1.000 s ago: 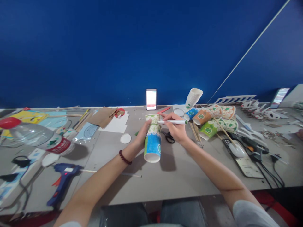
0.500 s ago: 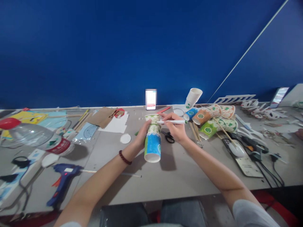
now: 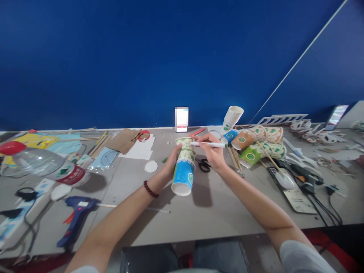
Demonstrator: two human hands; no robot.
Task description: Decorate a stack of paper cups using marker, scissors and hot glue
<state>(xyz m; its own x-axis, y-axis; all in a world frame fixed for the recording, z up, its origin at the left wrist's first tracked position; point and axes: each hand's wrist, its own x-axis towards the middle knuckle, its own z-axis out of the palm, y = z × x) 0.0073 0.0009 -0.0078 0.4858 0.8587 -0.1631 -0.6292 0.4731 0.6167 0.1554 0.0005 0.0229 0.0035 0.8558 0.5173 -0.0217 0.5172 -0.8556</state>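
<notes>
A column of joined paper cups [image 3: 183, 174], blue at the near end and patterned in green and white at the far end, is gripped from its left side by my left hand [image 3: 171, 159]. Its open mouth faces me. My right hand [image 3: 212, 151] pinches a white marker pen [image 3: 212, 145] with a green end, its tip at the patterned far part of the cups. Black-handled scissors [image 3: 204, 165] lie on the table below my right hand. A white paper disc [image 3: 151, 166] lies left of my left hand.
Several coloured cup columns [image 3: 257, 138] and a stack of white cups [image 3: 232, 118] stand at the right. A phone [image 3: 182, 120] leans on the blue wall. A blue glue gun [image 3: 76, 218], a plastic bottle [image 3: 42, 163] and a power strip [image 3: 27, 208] are at the left.
The near end of the cup column has swung slightly left, and its round logo has turned further into view. My right hand and the marker have shifted slightly right.
</notes>
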